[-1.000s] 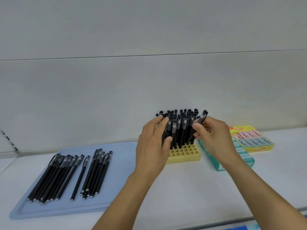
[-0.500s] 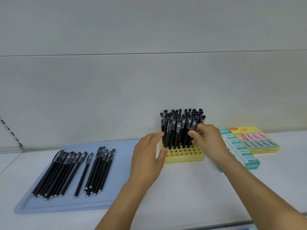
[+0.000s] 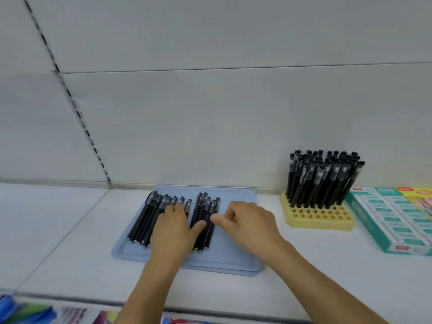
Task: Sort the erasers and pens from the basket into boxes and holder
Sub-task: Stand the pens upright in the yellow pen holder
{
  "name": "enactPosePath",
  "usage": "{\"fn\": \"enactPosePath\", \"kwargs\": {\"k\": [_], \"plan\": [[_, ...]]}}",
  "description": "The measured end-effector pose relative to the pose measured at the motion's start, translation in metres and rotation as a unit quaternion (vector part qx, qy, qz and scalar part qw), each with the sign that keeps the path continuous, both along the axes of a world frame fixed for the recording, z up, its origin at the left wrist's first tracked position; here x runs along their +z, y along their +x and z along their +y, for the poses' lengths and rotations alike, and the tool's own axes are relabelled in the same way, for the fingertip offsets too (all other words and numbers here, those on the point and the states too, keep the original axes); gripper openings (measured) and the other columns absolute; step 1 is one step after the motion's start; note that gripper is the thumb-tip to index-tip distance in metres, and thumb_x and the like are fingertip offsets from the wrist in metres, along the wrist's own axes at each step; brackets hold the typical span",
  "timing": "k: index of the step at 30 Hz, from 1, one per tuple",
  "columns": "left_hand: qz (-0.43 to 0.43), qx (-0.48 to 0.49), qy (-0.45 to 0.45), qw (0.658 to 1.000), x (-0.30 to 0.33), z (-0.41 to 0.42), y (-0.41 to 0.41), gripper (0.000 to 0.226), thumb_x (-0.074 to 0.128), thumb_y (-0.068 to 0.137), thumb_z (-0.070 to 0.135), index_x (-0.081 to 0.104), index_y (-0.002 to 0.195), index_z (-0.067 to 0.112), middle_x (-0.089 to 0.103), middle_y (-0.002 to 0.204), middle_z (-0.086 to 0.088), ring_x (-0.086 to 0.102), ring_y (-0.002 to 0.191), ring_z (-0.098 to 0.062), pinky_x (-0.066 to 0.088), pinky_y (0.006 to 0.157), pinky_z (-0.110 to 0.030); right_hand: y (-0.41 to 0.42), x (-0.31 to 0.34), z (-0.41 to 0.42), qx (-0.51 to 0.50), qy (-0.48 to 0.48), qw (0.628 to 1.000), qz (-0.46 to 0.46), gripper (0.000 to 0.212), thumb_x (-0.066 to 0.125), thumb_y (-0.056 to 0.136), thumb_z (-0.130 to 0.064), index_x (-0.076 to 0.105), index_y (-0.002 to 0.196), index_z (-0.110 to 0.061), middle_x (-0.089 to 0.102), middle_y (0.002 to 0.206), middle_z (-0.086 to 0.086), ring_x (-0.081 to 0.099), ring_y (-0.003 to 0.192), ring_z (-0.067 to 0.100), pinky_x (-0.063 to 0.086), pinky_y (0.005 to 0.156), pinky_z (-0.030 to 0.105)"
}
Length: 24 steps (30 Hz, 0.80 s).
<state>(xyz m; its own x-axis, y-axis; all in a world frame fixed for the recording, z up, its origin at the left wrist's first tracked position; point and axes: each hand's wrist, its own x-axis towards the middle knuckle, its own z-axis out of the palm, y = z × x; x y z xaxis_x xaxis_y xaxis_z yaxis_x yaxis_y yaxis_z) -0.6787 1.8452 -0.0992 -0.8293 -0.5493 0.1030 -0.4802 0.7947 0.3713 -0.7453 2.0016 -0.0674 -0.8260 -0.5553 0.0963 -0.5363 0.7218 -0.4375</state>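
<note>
Several black pens lie in two groups on a flat blue tray (image 3: 233, 253): a left group (image 3: 145, 220) and a right group (image 3: 203, 206). My left hand (image 3: 174, 228) rests flat between the groups, fingers on the left pens and thumb against the right ones. My right hand (image 3: 247, 223) hovers just right of the right group with fingers curled and its thumb tip at the outermost pen; whether it pinches that pen is hidden. To the right stands the yellow grid holder (image 3: 320, 218), its back rows full of upright black pens (image 3: 322, 178).
A green box of erasers (image 3: 392, 220) lies right of the holder, with a yellow eraser box (image 3: 418, 195) behind it at the frame edge. All sit on a white shelf against a white wall. Colourful packets (image 3: 28, 312) show below the shelf's front edge.
Both hands have left the pen holder and moved left onto the tray of loose pens. The pen the right hand held now stands in the holder. The view has swung left.
</note>
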Motion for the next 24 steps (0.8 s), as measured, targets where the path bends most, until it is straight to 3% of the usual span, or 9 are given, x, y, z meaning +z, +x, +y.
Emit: {"fn": "enactPosePath", "kwargs": {"k": [2, 5, 8, 12, 14, 16, 17, 21, 24], "plan": [[-0.033, -0.008, 0.018, 0.999, 0.006, -0.009, -0.001, 0.060, 0.063, 0.083, 0.060, 0.055, 0.120, 0.014, 0.061, 0.116, -0.004, 0.060, 0.105, -0.021, 0.048, 0.084, -0.031, 0.001, -0.003, -0.022, 0.009, 0.055, 0.998, -0.007, 0.053, 0.049, 0.087, -0.067, 0.052, 0.073, -0.016, 0.058, 0.071, -0.003, 0.053, 0.066, 0.019, 0.038, 0.057, 0.031], [-0.057, -0.025, 0.008, 0.998, 0.019, -0.017, -0.003, 0.028, 0.068, 0.084, 0.045, 0.056, 0.088, 0.020, 0.067, 0.090, -0.002, 0.060, 0.079, -0.017, 0.049, 0.073, -0.030, -0.004, -0.005, -0.037, -0.007, 0.093, 0.995, -0.022, 0.047, 0.060, 0.085, -0.055, 0.035, 0.066, -0.020, 0.044, 0.065, -0.005, 0.046, 0.065, 0.019, 0.024, 0.049, 0.028], [-0.077, -0.039, -0.005, 0.996, 0.024, -0.026, -0.007, 0.036, 0.068, 0.085, 0.031, 0.045, 0.062, 0.016, 0.053, 0.060, -0.003, 0.050, 0.056, -0.018, 0.039, 0.052, -0.027, -0.013, -0.005, -0.042, -0.037, 0.089, 0.993, -0.072, 0.032, 0.064, 0.081, -0.035, 0.039, 0.069, -0.019, 0.047, 0.067, -0.005, 0.046, 0.063, 0.017, 0.029, 0.049, 0.024], [-0.073, -0.047, 0.007, 0.996, 0.021, -0.036, -0.010, 0.036, 0.064, 0.086, 0.023, 0.042, 0.058, 0.014, 0.049, 0.055, -0.003, 0.050, 0.051, -0.020, 0.041, 0.052, -0.027, -0.025, -0.009, -0.044, -0.071, 0.024, 0.972, -0.222, 0.031, 0.074, 0.075, -0.031, 0.047, 0.073, -0.016, 0.055, 0.068, 0.000, 0.049, 0.058, 0.018, 0.039, 0.055, 0.025], [-0.044, -0.048, -0.011, 0.998, 0.020, -0.037, -0.009, 0.031, 0.060, 0.090, 0.023, 0.053, 0.062, 0.012, 0.056, 0.058, 0.000, 0.055, 0.054, -0.017, 0.043, 0.054, -0.027, -0.027, -0.012, -0.042, -0.083, -0.020, 0.960, -0.268, 0.029, 0.075, 0.074, -0.027, 0.050, 0.074, -0.013, 0.056, 0.067, 0.004, 0.048, 0.054, 0.019, 0.040, 0.057, 0.025], [0.039, -0.044, 0.029, 0.998, 0.022, -0.032, -0.006, 0.022, 0.056, 0.094, 0.022, 0.067, 0.077, 0.015, 0.066, 0.065, 0.002, 0.063, 0.062, -0.015, 0.051, 0.064, -0.030, -0.026, -0.014, -0.035, -0.087, -0.069, 0.956, -0.270, 0.026, 0.071, 0.076, -0.025, 0.049, 0.069, -0.014, 0.052, 0.061, 0.003, 0.044, 0.052, 0.019, 0.038, 0.058, 0.026], [0.098, -0.045, 0.097, 0.989, 0.024, -0.026, -0.004, 0.019, 0.055, 0.095, 0.020, 0.069, 0.082, 0.018, 0.068, 0.068, 0.001, 0.066, 0.064, -0.014, 0.055, 0.069, -0.032, -0.023, -0.014, -0.030, -0.083, -0.099, 0.956, -0.265, 0.024, 0.068, 0.076, -0.024, 0.049, 0.066, -0.014, 0.050, 0.060, 0.004, 0.043, 0.052, 0.019, 0.037, 0.058, 0.026], [0.249, -0.059, 0.441, 0.860, 0.036, 0.013, -0.006, 0.016, 0.056, 0.095, 0.006, 0.070, 0.091, 0.013, 0.068, 0.077, -0.009, 0.067, 0.068, -0.017, 0.060, 0.071, -0.030, -0.013, -0.005, 0.010, -0.081, -0.204, 0.954, -0.202, 0.017, 0.066, 0.077, -0.018, 0.058, 0.065, -0.009, 0.060, 0.058, 0.004, 0.053, 0.051, 0.015, 0.045, 0.052, 0.029], [0.259, -0.073, 0.577, 0.771, 0.040, 0.040, -0.015, 0.014, 0.052, 0.096, 0.002, 0.066, 0.091, 0.002, 0.060, 0.079, -0.011, 0.064, 0.071, -0.020, 0.061, 0.077, -0.036, -0.014, 0.005, 0.056, -0.114, -0.293, 0.936, -0.159, 0.017, 0.065, 0.080, -0.005, 0.057, 0.065, -0.008, 0.061, 0.058, 0.012, 0.063, 0.052, 0.022, 0.055, 0.055, 0.042]]}}
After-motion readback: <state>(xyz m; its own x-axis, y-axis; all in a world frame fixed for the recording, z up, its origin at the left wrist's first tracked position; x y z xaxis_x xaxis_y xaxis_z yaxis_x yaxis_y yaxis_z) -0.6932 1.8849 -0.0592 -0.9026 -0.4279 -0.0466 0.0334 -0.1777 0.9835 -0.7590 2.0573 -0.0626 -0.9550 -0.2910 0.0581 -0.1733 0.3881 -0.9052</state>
